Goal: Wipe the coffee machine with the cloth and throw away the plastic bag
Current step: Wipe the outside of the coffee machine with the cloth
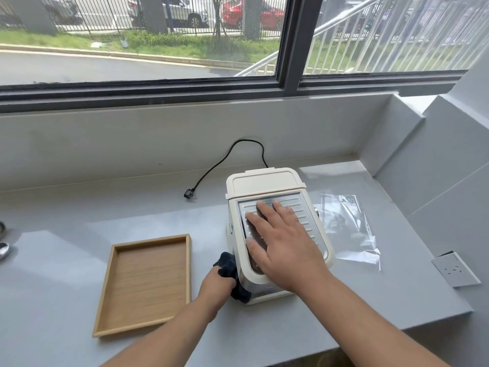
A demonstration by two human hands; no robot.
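Coffee machine (275, 229) steadied under flat, spread right hand (284, 247); left hand (218, 284) grips dark cloth (230, 268) against its side

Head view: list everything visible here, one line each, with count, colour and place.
coffee machine: one, cream with metal top, centre of counter
cloth: one, black, against machine's left side
plastic bag: one, clear, flat right of machine
tray: one, wooden, left of machine
power cord: one, black, unplugged behind machine
wall socket: one, grey, far right
left hand: gripping the cloth
right hand: flat on machine's top
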